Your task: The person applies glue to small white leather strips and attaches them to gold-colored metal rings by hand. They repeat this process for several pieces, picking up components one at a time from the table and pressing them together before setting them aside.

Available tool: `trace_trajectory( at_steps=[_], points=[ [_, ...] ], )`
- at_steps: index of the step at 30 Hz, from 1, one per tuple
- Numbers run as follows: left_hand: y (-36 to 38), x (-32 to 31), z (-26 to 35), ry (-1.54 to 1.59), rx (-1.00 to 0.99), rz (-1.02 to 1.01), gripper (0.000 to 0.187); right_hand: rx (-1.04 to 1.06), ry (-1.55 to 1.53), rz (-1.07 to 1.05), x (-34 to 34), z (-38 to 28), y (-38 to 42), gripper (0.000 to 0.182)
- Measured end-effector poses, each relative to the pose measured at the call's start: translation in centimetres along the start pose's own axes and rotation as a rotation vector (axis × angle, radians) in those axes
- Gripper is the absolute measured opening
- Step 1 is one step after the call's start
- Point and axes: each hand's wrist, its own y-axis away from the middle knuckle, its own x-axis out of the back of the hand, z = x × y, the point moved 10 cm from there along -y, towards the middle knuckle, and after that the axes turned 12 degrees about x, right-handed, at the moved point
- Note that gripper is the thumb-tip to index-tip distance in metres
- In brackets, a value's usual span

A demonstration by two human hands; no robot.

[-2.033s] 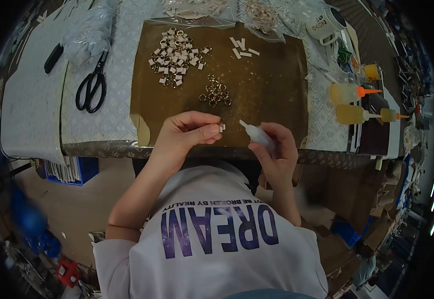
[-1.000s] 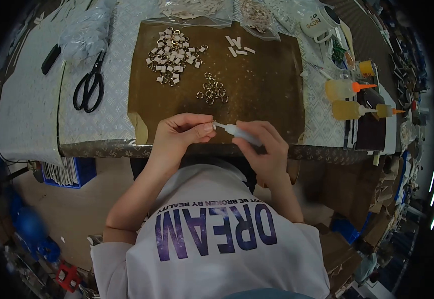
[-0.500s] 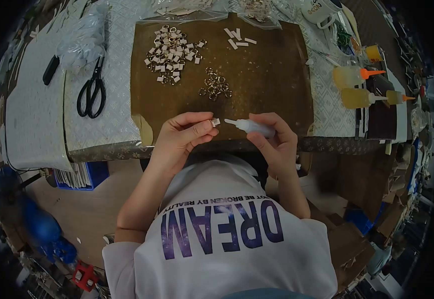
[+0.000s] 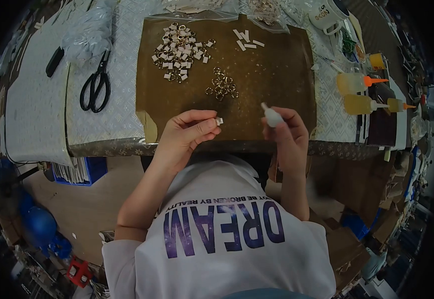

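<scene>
Between thumb and fingers, my left hand (image 4: 192, 132) pinches a small white strip piece (image 4: 220, 121) at the near side of the brown mat (image 4: 187, 104). A white squeeze bottle with a thin nozzle (image 4: 273, 118) is gripped in my right hand (image 4: 292, 134), its tip pointing up and away from the left hand. Beyond my hands lies a small heap of gold-coloured metal rings (image 4: 222, 85). Farther left is a larger pile of rings with white tabs (image 4: 181, 52). Several loose white strips (image 4: 247, 41) rest at the mat's far right.
Black scissors (image 4: 96, 89) and a dark-handled tool (image 4: 55, 62) lie left of the mat. To the right are bottles of yellowish liquid (image 4: 359, 104) with pointed nozzles. A white mug (image 4: 326, 17) and plastic bags (image 4: 192, 7) stand along the far side.
My right hand has drawn the bottle rightward, away from the white piece, and its nozzle now tilts upward. My left hand has barely moved and keeps its pinch.
</scene>
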Motion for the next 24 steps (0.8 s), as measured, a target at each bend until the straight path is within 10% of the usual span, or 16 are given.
trace_trajectory(
  at_steps=[24],
  points=[
    [-0.8, -0.1, -0.3, -0.132, 0.01, 0.013, 0.015, 0.412, 0.488, 0.268, 7.4, 0.9, -5.1, 0.029]
  ],
)
